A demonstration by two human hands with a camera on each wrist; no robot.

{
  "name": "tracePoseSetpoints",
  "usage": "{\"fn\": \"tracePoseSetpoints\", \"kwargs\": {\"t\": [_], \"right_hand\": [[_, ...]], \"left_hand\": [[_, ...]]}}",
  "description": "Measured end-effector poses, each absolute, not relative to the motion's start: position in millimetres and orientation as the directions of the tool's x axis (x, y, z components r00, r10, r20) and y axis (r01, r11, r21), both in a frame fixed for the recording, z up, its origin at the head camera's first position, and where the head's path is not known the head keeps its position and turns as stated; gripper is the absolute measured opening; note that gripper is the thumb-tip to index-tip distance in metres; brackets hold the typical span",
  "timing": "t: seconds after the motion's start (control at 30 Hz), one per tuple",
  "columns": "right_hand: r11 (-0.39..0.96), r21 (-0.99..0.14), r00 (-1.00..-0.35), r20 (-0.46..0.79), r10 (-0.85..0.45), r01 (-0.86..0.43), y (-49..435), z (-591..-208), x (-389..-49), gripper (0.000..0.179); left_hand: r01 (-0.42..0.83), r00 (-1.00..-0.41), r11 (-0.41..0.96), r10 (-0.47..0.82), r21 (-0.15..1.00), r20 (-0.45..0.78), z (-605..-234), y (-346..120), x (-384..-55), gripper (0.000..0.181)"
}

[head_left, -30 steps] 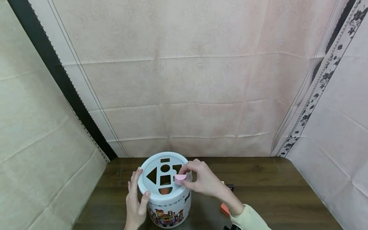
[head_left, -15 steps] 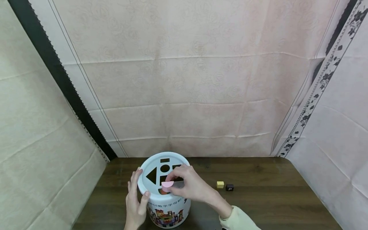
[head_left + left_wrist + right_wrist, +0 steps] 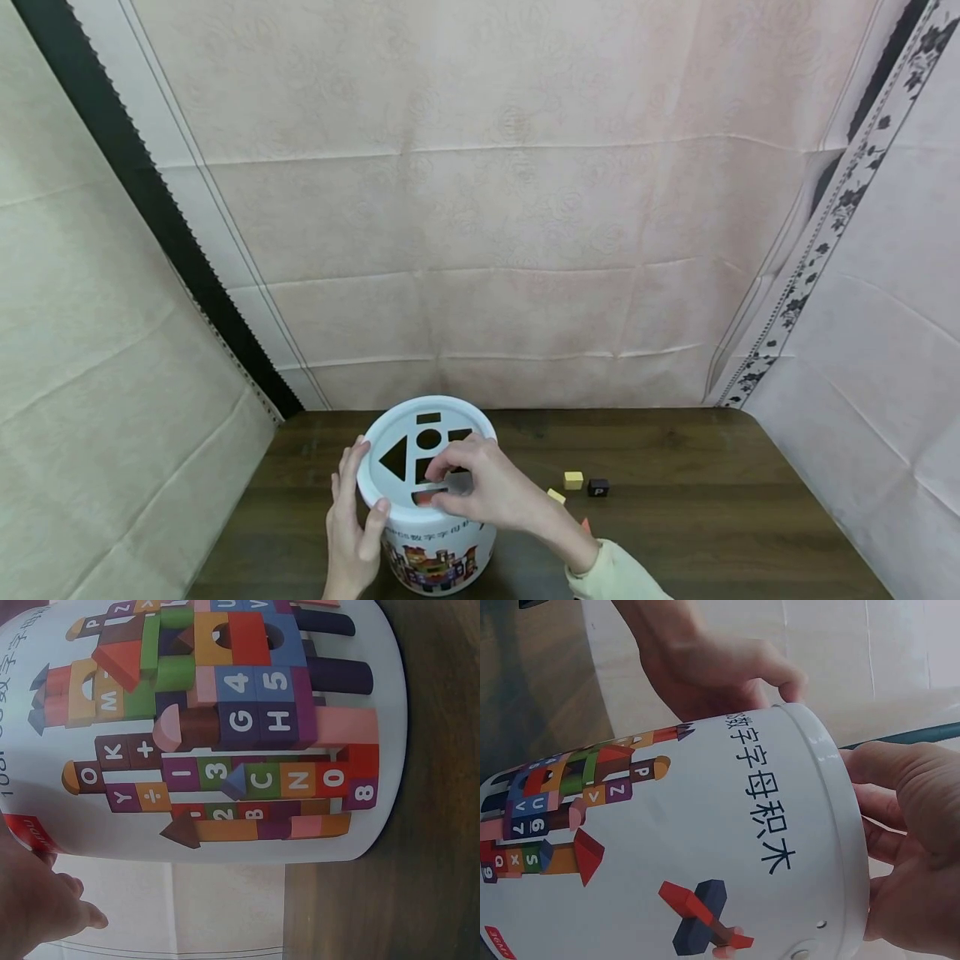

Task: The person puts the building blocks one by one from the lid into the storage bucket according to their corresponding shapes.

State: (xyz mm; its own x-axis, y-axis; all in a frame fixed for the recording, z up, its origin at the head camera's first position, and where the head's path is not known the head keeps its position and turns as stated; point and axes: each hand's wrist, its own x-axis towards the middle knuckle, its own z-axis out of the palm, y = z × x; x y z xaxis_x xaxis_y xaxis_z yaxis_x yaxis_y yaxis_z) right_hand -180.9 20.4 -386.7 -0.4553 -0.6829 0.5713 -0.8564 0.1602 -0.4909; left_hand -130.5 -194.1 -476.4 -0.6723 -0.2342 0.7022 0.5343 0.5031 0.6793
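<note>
A white bucket (image 3: pixel 442 537) printed with colourful toy blocks stands upright on the wooden table. Its pale blue lid (image 3: pixel 397 427) has triangular, round and rectangular holes, with an orange piece visible through the half-round slot (image 3: pixel 422 498) at the front. My left hand (image 3: pixel 352 525) rests against the bucket's left side, fingers extended along it and thumb near the lid's front rim. Over the front right of the lid is my right hand (image 3: pixel 480 487), thumb and fingertips apart right at the slot, with nothing visible between them. In the right wrist view, the right hand's fingers (image 3: pixel 896 761) are beside the lid's edge.
Right of the bucket lie a yellow block (image 3: pixel 573 480), a black lettered cube (image 3: pixel 597 487), another yellow block (image 3: pixel 556 496) and an orange piece (image 3: pixel 586 525) partly behind the right forearm. A pale cloth wall (image 3: pixel 525 250) rises behind the wooden table (image 3: pixel 712 517).
My right hand carried a pink half-round block leftward from the lid's right side to the front slot; the block is now out of sight. My left hand stayed on the bucket.
</note>
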Motion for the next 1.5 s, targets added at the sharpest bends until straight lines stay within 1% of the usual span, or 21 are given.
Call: {"fn": "tracePoseSetpoints", "kwargs": {"t": [0.17,0.27,0.37,0.5,0.6,0.77,0.93,1.1,1.37,1.5], "right_hand": [[0.118,-0.517,-0.461,0.610,-0.644,-0.848,33.1,-388.5,-183.6,0.019],[0.117,-0.543,-0.500,0.640,-0.583,-0.832,48.5,-390.3,-188.0,0.021],[0.141,-0.599,-0.573,0.632,-0.522,-0.789,70.0,-394.4,-194.8,0.022],[0.215,-0.634,-0.651,0.608,-0.455,-0.743,103.9,-410.7,-207.6,0.024],[0.288,-0.626,-0.683,0.595,-0.424,-0.724,128.1,-429.2,-216.4,0.026],[0.398,-0.642,-0.754,0.532,-0.384,-0.655,162.5,-460.9,-225.9,0.030],[0.459,-0.670,-0.813,0.482,-0.328,-0.583,187.4,-485.7,-232.5,0.031],[0.481,-0.696,-0.846,0.452,-0.284,-0.533,203.4,-502.0,-234.5,0.033],[0.496,-0.699,-0.856,0.453,-0.250,-0.515,222.2,-522.5,-240.6,0.034],[0.507,-0.705,-0.866,0.442,-0.233,-0.496,227.2,-531.5,-244.1,0.035]], "left_hand": [[0.534,-0.671,0.501,-0.238,0.681,0.702,-476.4,-193.6,-130.4,0.065],[0.544,-0.663,0.498,-0.238,0.676,0.709,-476.4,-193.5,-130.8,0.065],[0.549,-0.659,0.494,-0.241,0.674,0.712,-476.4,-193.4,-131.0,0.065],[0.552,-0.658,0.491,-0.240,0.674,0.714,-476.6,-193.6,-130.8,0.065],[0.556,-0.655,0.490,-0.238,0.671,0.717,-476.5,-194.6,-130.9,0.065],[0.553,-0.660,0.487,-0.239,0.676,0.712,-476.9,-194.7,-130.7,0.065],[0.547,-0.666,0.486,-0.241,0.682,0.706,-477.4,-193.7,-130.5,0.065],[0.549,-0.664,0.486,-0.242,0.681,0.708,-477.4,-193.5,-130.6,0.065],[0.555,-0.659,0.486,-0.238,0.675,0.713,-477.0,-194.0,-130.8,0.065],[0.543,-0.668,0.489,-0.242,0.683,0.704,-476.6,-193.6,-130.3,0.064]]}}
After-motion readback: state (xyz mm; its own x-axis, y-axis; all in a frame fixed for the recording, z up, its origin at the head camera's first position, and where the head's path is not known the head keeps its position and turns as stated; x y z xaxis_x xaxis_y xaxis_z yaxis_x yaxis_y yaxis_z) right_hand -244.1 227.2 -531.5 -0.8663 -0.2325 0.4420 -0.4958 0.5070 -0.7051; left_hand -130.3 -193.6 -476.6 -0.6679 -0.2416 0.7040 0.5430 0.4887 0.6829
